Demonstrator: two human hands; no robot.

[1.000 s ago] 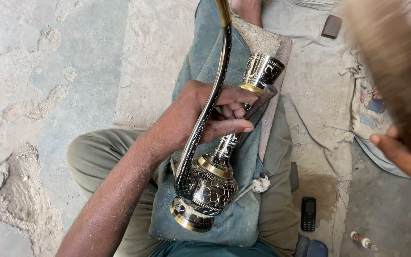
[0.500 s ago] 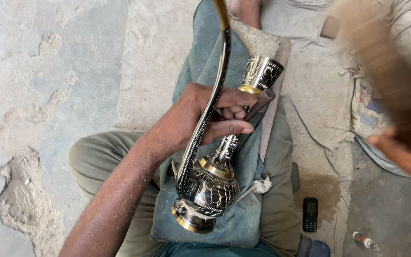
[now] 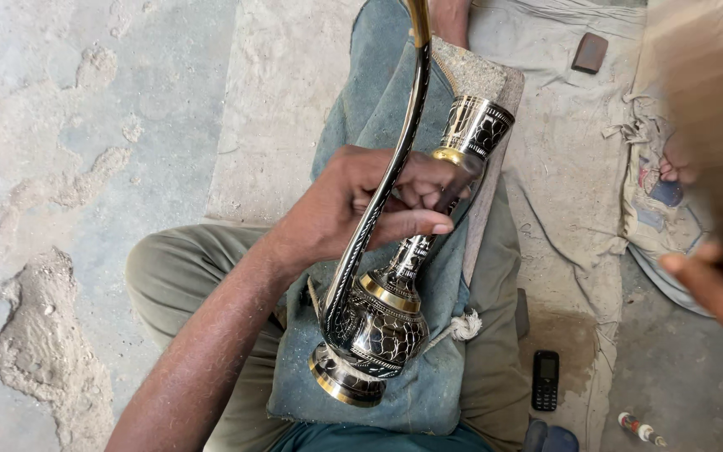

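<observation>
Your left hand grips a glossy engraved metal ewer, black-patterned with bright brass bands and a long polished spout. It lies on worn matt blue denim cloth. Beside you: rough, dusty concrete floor and creased pale sacking.

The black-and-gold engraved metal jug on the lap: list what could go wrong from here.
1. The black-and-gold engraved metal jug lies tilted on the blue-grey cloth pad, held only at its neck by the left hand; it could roll off.
2. Its long curved handle juts out and might bend.
3. The black mobile phone lies below.
</observation>
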